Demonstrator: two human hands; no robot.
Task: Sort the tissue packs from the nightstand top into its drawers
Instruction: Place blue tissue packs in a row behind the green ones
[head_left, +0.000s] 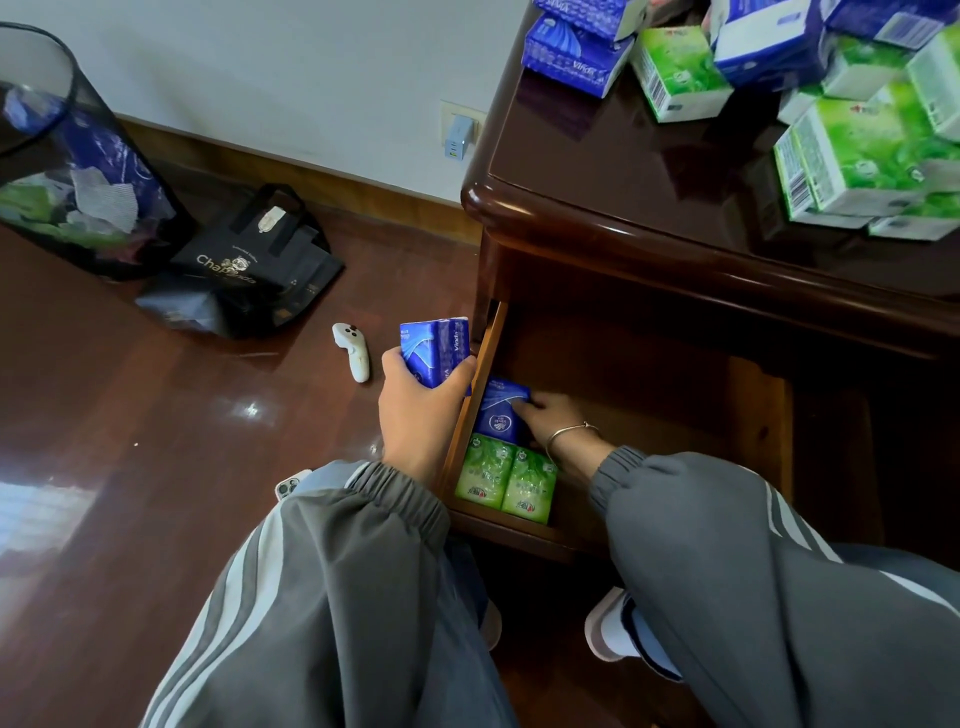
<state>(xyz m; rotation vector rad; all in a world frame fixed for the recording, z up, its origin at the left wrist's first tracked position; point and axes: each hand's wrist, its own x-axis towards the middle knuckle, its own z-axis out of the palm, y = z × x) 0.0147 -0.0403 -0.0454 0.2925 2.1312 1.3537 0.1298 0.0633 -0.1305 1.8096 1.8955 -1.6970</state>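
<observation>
Left hand (415, 410) gripped upright blue packs (439, 348) mid-frame, just left of the drawer (482, 374); right hand (550, 415) held second pack (498, 413) inside.

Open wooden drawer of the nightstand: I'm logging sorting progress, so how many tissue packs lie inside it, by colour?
Green plastic-wrapped tissue packs: 2
Blue plastic-wrapped tissue pack, gripped by the right hand: 1
Total in the open wooden drawer: 3
The left hand grips blue packs outside it, uncounted.

Home bedroom; wooden nightstand (597, 208); wall socket (460, 127); polished floor (130, 415)
</observation>
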